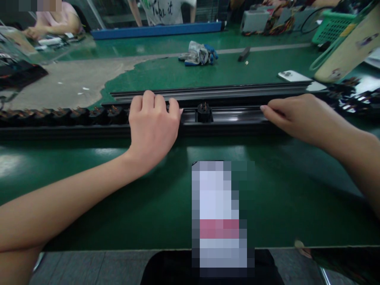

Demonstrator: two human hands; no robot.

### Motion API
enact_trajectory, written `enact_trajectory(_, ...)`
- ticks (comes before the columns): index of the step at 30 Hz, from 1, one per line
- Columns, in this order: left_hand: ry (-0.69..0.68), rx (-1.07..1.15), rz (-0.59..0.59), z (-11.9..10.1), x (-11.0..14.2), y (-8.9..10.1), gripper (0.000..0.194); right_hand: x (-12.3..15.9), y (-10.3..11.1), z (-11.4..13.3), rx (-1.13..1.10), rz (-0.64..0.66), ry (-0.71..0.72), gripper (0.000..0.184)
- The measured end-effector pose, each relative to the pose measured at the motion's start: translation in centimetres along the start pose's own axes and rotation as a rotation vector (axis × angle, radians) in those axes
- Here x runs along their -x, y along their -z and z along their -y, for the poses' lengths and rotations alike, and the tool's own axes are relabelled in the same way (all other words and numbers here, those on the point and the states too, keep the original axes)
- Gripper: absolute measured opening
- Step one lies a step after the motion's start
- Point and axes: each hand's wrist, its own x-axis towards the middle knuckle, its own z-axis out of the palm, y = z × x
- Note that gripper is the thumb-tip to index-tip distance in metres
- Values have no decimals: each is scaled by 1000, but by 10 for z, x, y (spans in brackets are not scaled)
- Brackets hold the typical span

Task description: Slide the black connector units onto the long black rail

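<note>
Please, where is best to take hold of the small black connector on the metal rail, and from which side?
Probably pinch the black connector on its left and right sides with the fingers, coming from above: it stands up from the metal rail, with bare rail on each side of it.

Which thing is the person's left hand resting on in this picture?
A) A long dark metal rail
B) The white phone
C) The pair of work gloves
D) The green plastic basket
A. The left hand lies with its fingers curved over the long dark metal rail.
</note>
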Motion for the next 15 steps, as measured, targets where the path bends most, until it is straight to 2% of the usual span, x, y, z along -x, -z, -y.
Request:
enact_trajectory(3, 1, 45, -6, 2, 0, -1, 28, -1, -2, -1, 13, 1, 22, 30)
enact_trajectory(9, -79, 132, -108, 9, -1, -9, 30, -1, -5, -3, 29, -16, 52, 30)
enact_trajectory(15, -68, 102, -81, 9, -3, -9, 30, -1, -3, -1, 53, -3, 45, 28)
